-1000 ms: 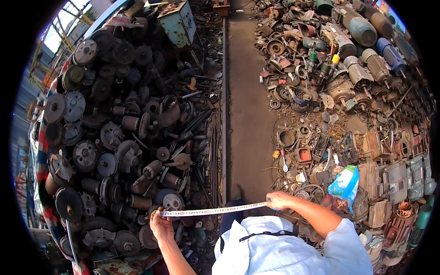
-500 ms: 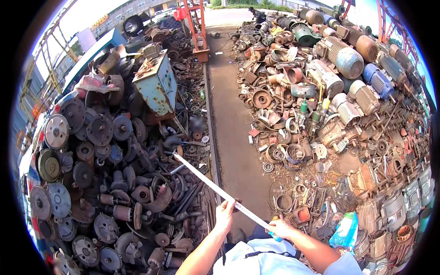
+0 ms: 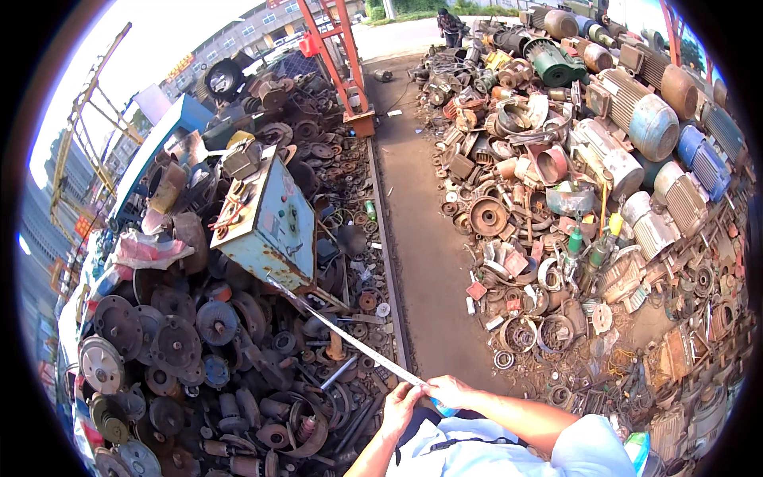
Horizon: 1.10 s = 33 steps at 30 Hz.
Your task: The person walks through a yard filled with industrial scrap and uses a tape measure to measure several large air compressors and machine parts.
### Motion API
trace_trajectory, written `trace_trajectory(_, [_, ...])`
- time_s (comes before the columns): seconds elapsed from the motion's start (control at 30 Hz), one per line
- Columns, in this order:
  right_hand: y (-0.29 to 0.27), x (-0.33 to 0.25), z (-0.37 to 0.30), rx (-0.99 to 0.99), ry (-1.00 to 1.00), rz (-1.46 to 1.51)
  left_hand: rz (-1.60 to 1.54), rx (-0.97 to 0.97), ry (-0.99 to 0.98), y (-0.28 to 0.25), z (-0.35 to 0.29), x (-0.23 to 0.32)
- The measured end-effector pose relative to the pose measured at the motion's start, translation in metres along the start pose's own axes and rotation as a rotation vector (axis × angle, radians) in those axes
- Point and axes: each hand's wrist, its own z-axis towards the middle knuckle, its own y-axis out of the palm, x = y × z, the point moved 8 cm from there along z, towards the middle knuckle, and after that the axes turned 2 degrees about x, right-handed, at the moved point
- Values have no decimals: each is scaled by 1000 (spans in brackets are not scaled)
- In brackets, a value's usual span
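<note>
A white tape measure blade (image 3: 358, 343) stretches from my hands up and left, its far end over the lower edge of a rusty light-blue metal cabinet (image 3: 296, 221); whether it touches cannot be told. My left hand (image 3: 402, 407) pinches the blade near its lower end. Right beside it, my right hand (image 3: 450, 391) is closed around the tape measure's blue case (image 3: 443, 409), mostly hidden under the fingers. The two hands nearly touch, just in front of my light-blue shirt.
Greasy metal discs and rotors (image 3: 175, 348) pile up at left. A steel rail (image 3: 391, 270) edges the brown dirt path (image 3: 433, 302). Old electric motors (image 3: 653, 127) and scrap parts heap at right. Near a red post (image 3: 338, 63), a person (image 3: 450, 29) is at the far end.
My right hand has moved left, up against my left hand, and less blade shows between them. The tape's far end now overlaps the cabinet's lower edge. The view has shifted, with the scene lower.
</note>
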Motion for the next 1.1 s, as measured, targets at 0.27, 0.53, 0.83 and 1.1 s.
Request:
trace_trajectory(0.27, [-182, 173, 177, 141, 267, -241, 89, 376, -200, -109, 206, -27])
trace_trajectory(0.53, [-349, 346, 93, 496, 1033, -158, 279, 313, -165, -114, 486, 71])
trace_trajectory(0.83, [-449, 291, 318, 582, 1174, -2, 471, 258, -40, -95, 776, 175])
trace_trajectory(1.1, [-724, 125, 674, 739, 567, 120, 622, 535, -790, -204, 783, 64])
